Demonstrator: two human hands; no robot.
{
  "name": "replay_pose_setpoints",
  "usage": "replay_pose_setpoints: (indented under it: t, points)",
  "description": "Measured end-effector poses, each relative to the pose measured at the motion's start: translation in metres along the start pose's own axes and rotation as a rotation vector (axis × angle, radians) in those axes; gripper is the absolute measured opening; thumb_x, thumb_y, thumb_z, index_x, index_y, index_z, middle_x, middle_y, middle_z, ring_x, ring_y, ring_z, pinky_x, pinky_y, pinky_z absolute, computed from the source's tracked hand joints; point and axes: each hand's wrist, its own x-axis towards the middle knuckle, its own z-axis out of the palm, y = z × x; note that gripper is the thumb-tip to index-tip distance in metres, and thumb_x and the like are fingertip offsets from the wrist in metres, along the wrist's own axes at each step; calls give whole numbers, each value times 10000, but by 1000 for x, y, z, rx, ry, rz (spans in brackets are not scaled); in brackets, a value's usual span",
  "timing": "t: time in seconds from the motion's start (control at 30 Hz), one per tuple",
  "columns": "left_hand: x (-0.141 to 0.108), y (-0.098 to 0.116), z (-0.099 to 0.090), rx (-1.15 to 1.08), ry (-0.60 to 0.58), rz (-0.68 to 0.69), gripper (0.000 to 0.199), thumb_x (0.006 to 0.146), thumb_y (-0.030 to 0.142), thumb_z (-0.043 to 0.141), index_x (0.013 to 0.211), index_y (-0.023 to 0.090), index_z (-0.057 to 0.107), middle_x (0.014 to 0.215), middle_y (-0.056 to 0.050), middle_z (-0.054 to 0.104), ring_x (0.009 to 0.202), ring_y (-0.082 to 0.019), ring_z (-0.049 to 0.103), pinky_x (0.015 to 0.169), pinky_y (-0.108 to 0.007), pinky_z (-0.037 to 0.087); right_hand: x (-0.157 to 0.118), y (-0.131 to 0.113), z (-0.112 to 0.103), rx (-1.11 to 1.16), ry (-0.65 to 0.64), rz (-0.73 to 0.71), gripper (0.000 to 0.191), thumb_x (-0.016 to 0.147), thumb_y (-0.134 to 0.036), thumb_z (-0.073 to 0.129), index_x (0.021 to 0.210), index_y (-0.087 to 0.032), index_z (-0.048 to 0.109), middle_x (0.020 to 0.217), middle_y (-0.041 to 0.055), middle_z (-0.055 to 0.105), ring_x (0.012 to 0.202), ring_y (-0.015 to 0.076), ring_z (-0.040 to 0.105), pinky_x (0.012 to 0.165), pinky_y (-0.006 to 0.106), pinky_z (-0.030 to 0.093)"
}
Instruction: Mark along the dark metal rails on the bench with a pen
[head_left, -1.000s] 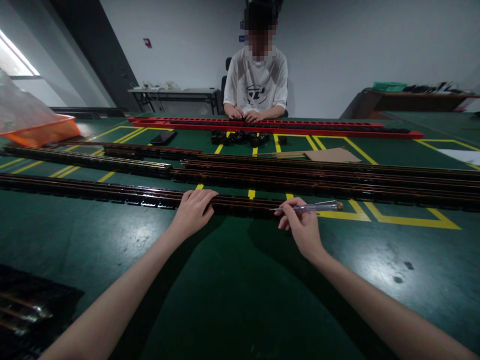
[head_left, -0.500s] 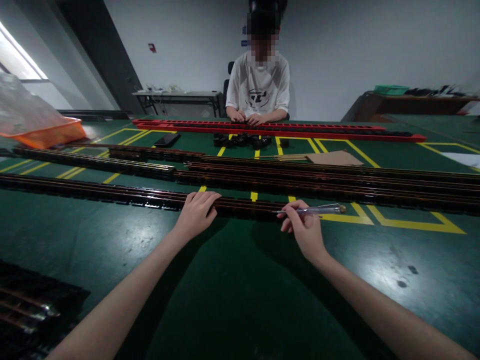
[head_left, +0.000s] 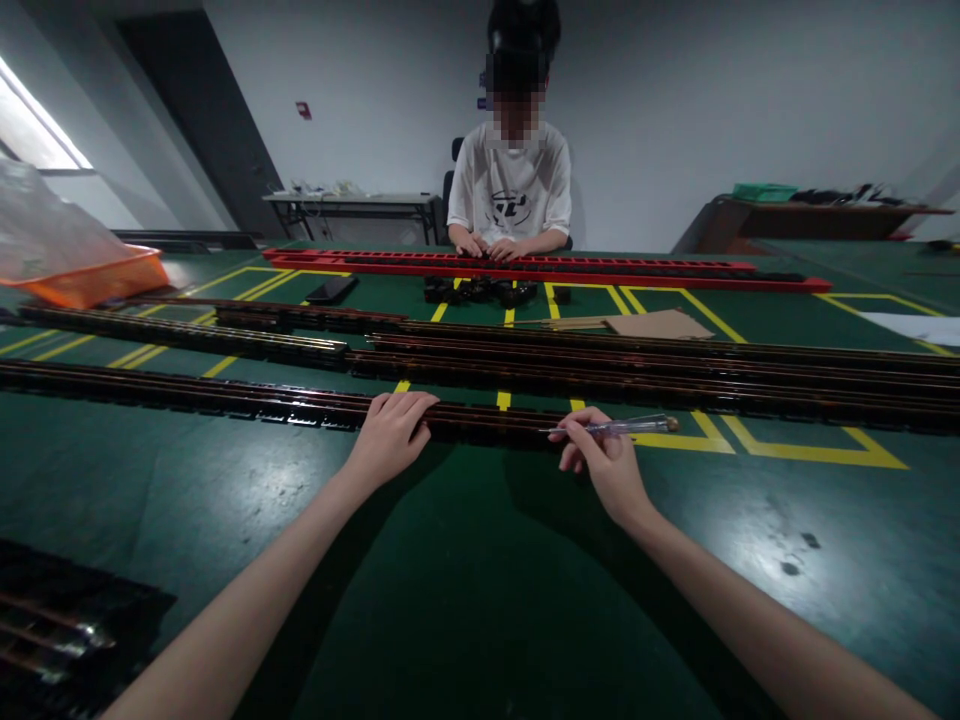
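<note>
A long black strip with copper-coloured rods along it lies across the green table in front of me. My left hand grips it from above, fingers over its far side and thumb on the near side. Near the strip's right end, my right hand holds a slim screwdriver with a clear handle, pinched between thumb and fingers. Its thin shaft points left, and its tip is at the strip; whether it touches I cannot tell.
More black strips lie behind, and another bundle is at the lower left. An orange basket holds clear plastic. Cardboard, a phone and a red rail lie farther back. A person works opposite.
The view has shifted slightly, so the scene sits a little lower and to the left. Both hands keep almost the same hold and place on the strip and screwdriver.
</note>
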Motion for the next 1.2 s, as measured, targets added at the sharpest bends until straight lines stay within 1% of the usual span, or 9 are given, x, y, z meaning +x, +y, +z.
replay_pose_setpoints:
  t: [0.07, 0.2, 0.47, 0.83, 1.2]
  points:
    - [0, 0, 0, -5, -5, 3, 313, 869, 175, 392, 1152, 198, 527, 1140, -93, 638, 1068, -236, 565, 934, -431, 377, 0, -1, -3, 2, -17, 1, 241, 796, -422, 571, 802, -181, 566, 734, 42, 681, 456, 99, 559, 407, 219, 390]
    - [0, 0, 0, -12, -14, 8, 314, 867, 171, 391, 1150, 179, 528, 1138, -103, 638, 1068, -244, 565, 924, -439, 384, -1, -2, -4, 2, -5, -6, 212, 790, -389, 576, 799, -177, 573, 737, 44, 683, 453, 97, 555, 408, 216, 381]
    - [0, -1, 1, -21, 6, 1, 326, 852, 166, 407, 1148, 219, 531, 1123, -84, 647, 1068, -238, 568, 935, -438, 381, -2, -1, -5, 78, 137, -4, 186, 766, -360, 580, 726, -178, 582, 633, 23, 664, 420, 100, 543, 393, 217, 373]
    - [0, -1, 0, -20, -2, -1, 307, 862, 167, 403, 1142, 206, 523, 1133, -88, 642, 1070, -237, 567, 932, -436, 379, -3, 4, -7, 162, 233, 29, 167, 751, -339, 590, 706, -178, 578, 586, 4, 632, 393, 98, 539, 349, 206, 381]
    - [0, -1, 0, -1, 1, 12, 304, 870, 168, 397, 1148, 197, 518, 1133, -95, 641, 1068, -236, 568, 924, -429, 385, -4, 2, -5, 202, 286, 5, 152, 745, -315, 593, 687, -177, 572, 558, -1, 624, 373, 98, 537, 341, 210, 402]
